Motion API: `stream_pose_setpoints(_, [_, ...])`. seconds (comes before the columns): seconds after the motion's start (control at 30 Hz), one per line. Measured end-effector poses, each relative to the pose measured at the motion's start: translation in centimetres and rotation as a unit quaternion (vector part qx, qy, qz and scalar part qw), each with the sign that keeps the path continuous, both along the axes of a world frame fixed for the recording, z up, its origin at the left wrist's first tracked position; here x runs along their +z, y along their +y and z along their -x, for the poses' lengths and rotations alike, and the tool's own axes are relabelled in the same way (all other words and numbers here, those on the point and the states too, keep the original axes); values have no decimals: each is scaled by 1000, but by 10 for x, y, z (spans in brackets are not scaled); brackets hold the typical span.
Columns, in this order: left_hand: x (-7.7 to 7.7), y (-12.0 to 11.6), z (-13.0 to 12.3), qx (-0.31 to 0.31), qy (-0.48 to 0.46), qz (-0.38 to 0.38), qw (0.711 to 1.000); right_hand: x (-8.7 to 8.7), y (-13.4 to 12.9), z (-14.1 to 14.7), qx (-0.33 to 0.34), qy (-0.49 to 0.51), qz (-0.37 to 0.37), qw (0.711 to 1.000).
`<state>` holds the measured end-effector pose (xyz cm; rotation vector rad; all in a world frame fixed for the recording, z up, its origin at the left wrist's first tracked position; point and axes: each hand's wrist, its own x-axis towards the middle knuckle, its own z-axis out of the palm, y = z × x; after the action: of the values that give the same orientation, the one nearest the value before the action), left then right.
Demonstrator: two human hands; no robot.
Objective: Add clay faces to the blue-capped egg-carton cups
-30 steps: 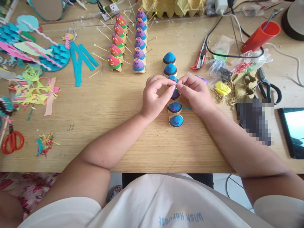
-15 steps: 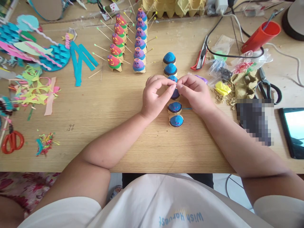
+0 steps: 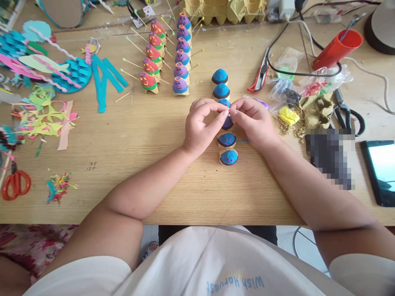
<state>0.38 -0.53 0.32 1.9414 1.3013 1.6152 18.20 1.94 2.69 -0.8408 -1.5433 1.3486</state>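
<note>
On the worktop, the blue row runs twelve to six o'clock, with the left hand at its nine and the right hand at its three, equally near, both pinched narrow at mid-row, anything held there too tiny to tell!

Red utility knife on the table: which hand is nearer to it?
The right hand, which is on the person's side of the red utility knife. The left hand is farther off, to the knife's left and closer to the person.
</note>
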Motion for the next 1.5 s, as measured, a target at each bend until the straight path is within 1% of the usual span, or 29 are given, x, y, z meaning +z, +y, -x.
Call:
stream_pose_setpoints(0.13, [1, 0, 0, 1, 3, 18, 1000, 1, 0, 1, -6, -11, 6, 1000])
stream_pose_setpoints(0.3, [1, 0, 0, 14, 15, 19, 1000, 2, -1, 0, -2, -12, 7, 1000])
stream_pose_setpoints(0.47, [-1, 1, 1, 2, 3, 32, 999, 0, -1, 0, 0, -7, 9, 1000])
stream_pose_setpoints(0.67, [-2, 1, 2, 3, 5, 18, 1000, -2, 1, -1, -2, -2, 9, 1000])
stream_pose_setpoints(0.9, [-1, 0, 1, 24, 29, 0, 999, 0, 0, 1, 0, 6, 6, 1000])
stream_pose_setpoints(1.3, [2, -1, 0, 13, 14, 10, 1000, 1, 0, 0, -4, -3, 5, 1000])
stream_pose_setpoints(1.5, [3, -2, 0, 12, 13, 22, 1000, 0, -1, 2, -22, -5, 8, 1000])
